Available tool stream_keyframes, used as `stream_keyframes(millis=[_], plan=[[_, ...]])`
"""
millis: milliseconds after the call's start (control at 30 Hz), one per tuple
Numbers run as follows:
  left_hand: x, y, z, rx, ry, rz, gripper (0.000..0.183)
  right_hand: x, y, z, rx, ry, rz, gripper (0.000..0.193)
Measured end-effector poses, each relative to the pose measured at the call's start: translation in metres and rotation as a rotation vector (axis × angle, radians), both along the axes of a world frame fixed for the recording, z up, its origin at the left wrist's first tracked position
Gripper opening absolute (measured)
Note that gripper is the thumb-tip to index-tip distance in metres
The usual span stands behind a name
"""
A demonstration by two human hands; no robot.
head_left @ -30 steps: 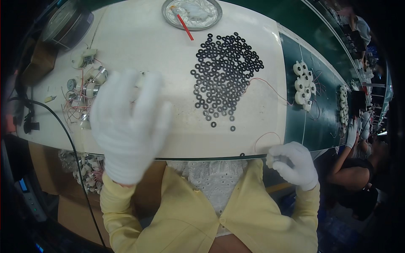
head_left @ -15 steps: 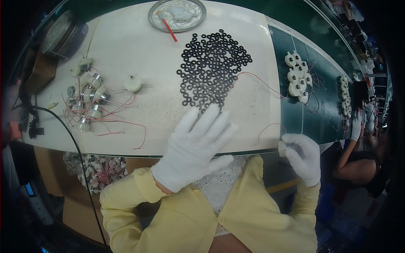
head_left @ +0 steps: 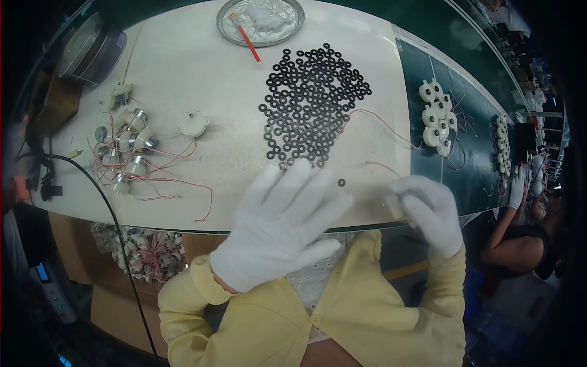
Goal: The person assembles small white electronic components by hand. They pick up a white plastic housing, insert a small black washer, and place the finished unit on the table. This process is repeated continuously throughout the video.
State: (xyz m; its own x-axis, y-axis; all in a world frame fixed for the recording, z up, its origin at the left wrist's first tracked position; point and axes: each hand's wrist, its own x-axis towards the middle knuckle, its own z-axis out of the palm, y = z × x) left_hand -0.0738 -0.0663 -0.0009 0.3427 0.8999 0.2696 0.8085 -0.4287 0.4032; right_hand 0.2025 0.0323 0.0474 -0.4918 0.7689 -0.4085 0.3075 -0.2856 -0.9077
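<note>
I see the left gloved hand palm-down, fingers spread, gripping nothing visible, fingertips at the near end of the black rings. The right gloved hand pinches a blurred pale part. Farther off, my feed shows a round metal tray.

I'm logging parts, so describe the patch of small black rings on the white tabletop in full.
The patch of small black rings is crowded and irregular, many touching, lying flat on the white tabletop. Each looks rubbery, with a round hole. One ring lies apart at the near right. The white-gloved left hand is at the near end, though contact is unclear. A thin red wire runs off the right edge.
</note>
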Motion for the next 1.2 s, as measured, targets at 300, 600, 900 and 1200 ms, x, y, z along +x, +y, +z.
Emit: stream_keyframes(millis=[300, 600, 900, 1200], plan=[[0.085, 0.008, -0.023, -0.030, -0.467, -0.339, 0.052, 0.014, 0.029, -0.009, -0.366, 0.953, 0.831, 0.037], [0.026, 0.004, -0.003, -0.120, -0.293, -0.297, 0.033, -0.036, -0.001, -0.036, 0.462, -0.145, 0.137, 0.027], [-0.108, 0.015, 0.008, 0.339, 0.248, 0.403, 0.038, -0.044, -0.003, -0.027, 0.395, -0.226, 0.131, 0.026], [-0.133, 0.023, -0.005, 0.270, 0.414, 0.577, 0.045, -0.056, -0.007, -0.032, 0.973, -0.473, 0.379, 0.033]])
